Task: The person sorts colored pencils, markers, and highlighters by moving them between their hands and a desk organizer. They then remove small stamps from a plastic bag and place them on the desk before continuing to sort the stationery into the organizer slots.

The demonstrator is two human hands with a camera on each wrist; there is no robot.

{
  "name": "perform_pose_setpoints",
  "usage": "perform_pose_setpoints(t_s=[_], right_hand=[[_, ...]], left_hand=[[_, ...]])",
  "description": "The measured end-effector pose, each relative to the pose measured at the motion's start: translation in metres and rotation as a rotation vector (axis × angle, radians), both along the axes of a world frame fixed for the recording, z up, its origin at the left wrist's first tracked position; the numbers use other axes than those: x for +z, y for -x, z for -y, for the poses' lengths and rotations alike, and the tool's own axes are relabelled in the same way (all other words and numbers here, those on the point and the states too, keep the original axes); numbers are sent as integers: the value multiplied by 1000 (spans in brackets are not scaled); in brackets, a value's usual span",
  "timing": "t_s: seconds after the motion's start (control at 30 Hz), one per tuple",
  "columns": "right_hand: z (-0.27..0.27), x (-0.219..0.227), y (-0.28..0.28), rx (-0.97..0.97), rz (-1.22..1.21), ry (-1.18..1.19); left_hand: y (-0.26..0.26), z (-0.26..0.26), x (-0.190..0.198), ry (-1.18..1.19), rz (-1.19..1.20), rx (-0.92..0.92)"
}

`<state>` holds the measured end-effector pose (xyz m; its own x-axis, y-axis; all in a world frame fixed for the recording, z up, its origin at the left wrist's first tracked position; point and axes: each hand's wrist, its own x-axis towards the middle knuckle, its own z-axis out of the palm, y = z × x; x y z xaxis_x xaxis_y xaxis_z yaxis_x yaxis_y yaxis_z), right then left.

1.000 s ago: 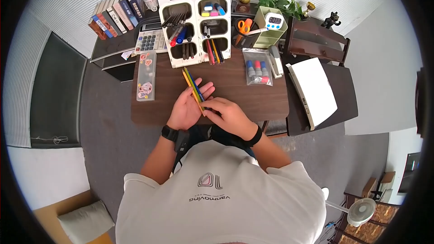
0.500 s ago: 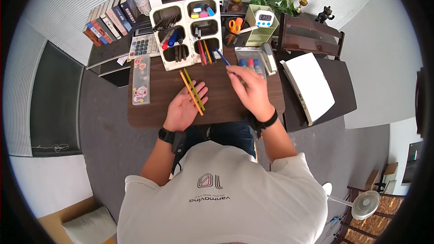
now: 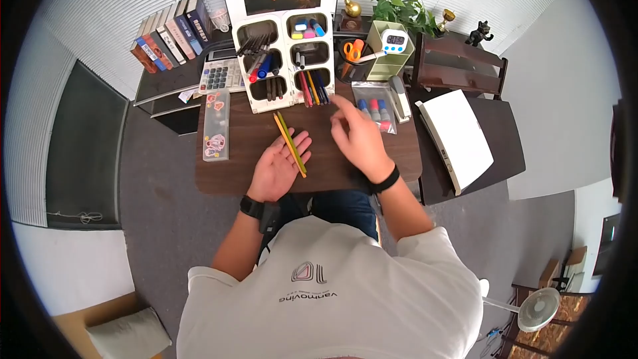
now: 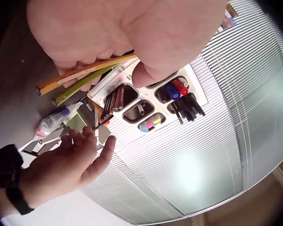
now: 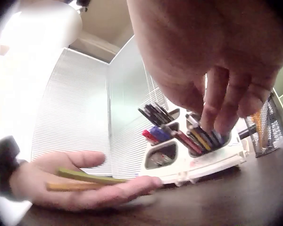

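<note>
The left hand point(image 3: 276, 167) lies palm up over the desk with relaxed fingers. Across its palm and fingers rest an orange pencil point(image 3: 290, 144) and a green pencil point(image 3: 286, 131), which also show in the left wrist view. The right hand point(image 3: 363, 141) hovers at the lower right of the white six-compartment organizer point(image 3: 288, 60), fingers loosely bent, nothing seen in them. Several coloured pencils point(image 3: 312, 88) stand in the organizer's lower right compartment, blue ones at the right side. Other compartments hold markers point(image 3: 264, 66), black pens point(image 3: 256, 43) and small bright items point(image 3: 308, 29).
A sticker-covered case point(image 3: 216, 126) and a calculator point(image 3: 218, 76) are at the left. Right of the organizer are a mesh holder with orange scissors point(image 3: 353, 50), a timer point(image 3: 394, 41), a bag of small bottles point(image 3: 374, 110) and a stapler point(image 3: 399, 98). Books point(image 3: 171, 33) stand behind.
The right hand took a blue pencil from the left palm to the organizer and let it go; it now shows among the coloured pencils. The orange and green pencils stay on the left palm.
</note>
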<state>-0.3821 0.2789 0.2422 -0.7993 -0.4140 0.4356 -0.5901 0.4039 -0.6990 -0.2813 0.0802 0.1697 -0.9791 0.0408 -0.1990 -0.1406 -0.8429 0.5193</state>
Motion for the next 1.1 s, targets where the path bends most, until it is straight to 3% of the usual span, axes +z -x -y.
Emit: perform_pose_setpoints(t_s=[0.03,0.1,0.17,0.2,0.33,0.37,0.53,0.67,0.83,1.1], right_hand=[[-1,8,-17,39,112,47],[3,-5,-40,281,90,156],[5,-13,-62,402,214,-104],[8,-33,-66,407,81,-52],[12,-38,-72,350,127,33],[11,-34,-70,339,40,12],[-10,11,-61,347,-138,49],[-30,32,-42,197,-171,143],[-19,12,1,40,-67,81],[11,-11,25,45,118,88]], left_hand=[[0,0,1,-6,3,5],[2,1,-1,-14,13,4],[4,1,-1,17,-68,-20],[4,0,3,46,-40,-27],[2,2,-2,34,-26,-31],[1,2,-3,29,-41,-30],[2,1,-2,29,-73,-17],[3,1,-4,2,-62,-11],[3,3,-3,5,-48,-19],[0,2,-4,-19,-39,-1]])
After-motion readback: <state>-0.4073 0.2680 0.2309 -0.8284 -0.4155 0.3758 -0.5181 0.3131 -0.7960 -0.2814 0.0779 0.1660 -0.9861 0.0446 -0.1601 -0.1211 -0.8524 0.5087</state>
